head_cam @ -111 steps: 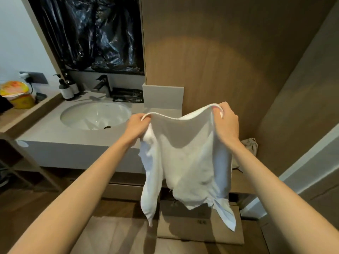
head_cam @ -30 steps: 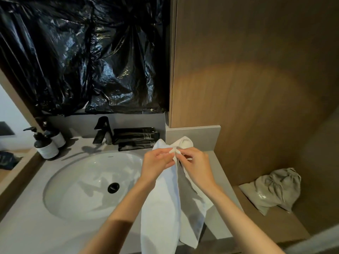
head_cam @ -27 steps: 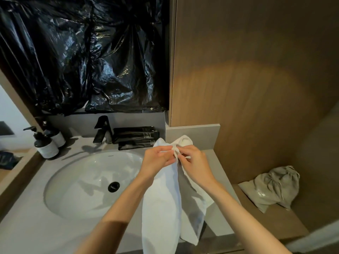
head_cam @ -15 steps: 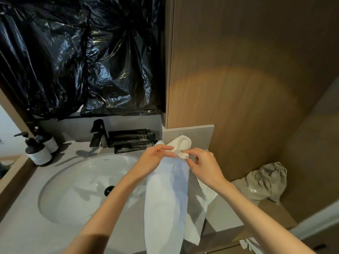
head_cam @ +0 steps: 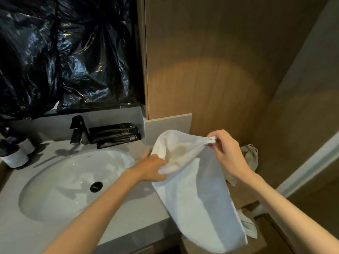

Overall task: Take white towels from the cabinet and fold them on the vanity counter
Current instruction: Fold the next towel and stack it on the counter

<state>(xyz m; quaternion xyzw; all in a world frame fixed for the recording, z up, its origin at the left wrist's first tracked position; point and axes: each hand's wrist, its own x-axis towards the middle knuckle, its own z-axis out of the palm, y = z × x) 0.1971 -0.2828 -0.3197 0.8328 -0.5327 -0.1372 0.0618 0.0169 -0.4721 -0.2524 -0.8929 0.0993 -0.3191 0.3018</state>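
Observation:
A white towel hangs doubled over in the air above the right end of the grey vanity counter. My right hand pinches its two joined corners at the top right. Lower and to the left, my left hand grips the towel's folded edge. The towel's lower part drapes past the counter's right edge and hides what lies beneath it. The cabinet that the towels come from is not in sight.
A white basin with a black drain fills the counter's left half. Behind it stand a black faucet, black tubes and two pump bottles. A grey cloth bag lies on the low wooden shelf to the right. Black plastic covers the mirror.
My hands, which held the towel's corners together, have drawn apart: the right hand went up and right with the corners, the left slid down to the folded edge.

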